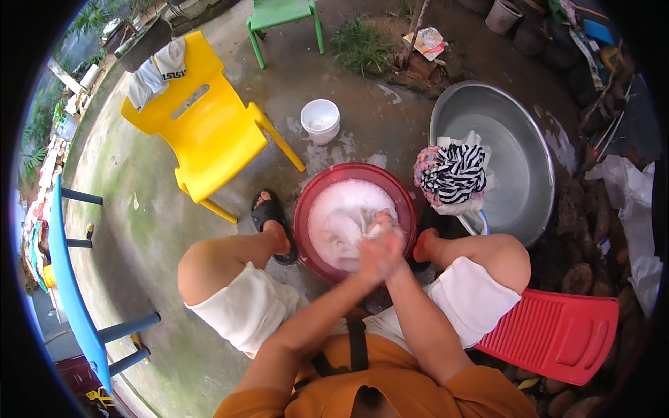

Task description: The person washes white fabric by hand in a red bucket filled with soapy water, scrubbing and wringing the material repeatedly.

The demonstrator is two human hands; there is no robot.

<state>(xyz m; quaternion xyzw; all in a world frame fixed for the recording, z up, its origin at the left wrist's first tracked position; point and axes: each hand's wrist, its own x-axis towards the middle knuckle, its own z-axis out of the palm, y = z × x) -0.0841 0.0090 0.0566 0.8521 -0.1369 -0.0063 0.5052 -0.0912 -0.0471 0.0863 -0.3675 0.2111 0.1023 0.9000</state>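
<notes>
Between my feet stands a round red plastic basin, with thick white suds in it. Wet white cloth lies bunched among the suds. Over the basin's near right side, my left hand and my right hand are pressed together, blurred by motion. A bit of white cloth shows between them, joined to the bunch below. The fingers overlap, so the exact grip of each hand is partly hidden.
A large metal basin stands right, patterned clothes piled on its near-left rim. A red washboard lies near my right knee. Beyond the red basin is a white bucket. A yellow chair, draped with white cloth, stands left.
</notes>
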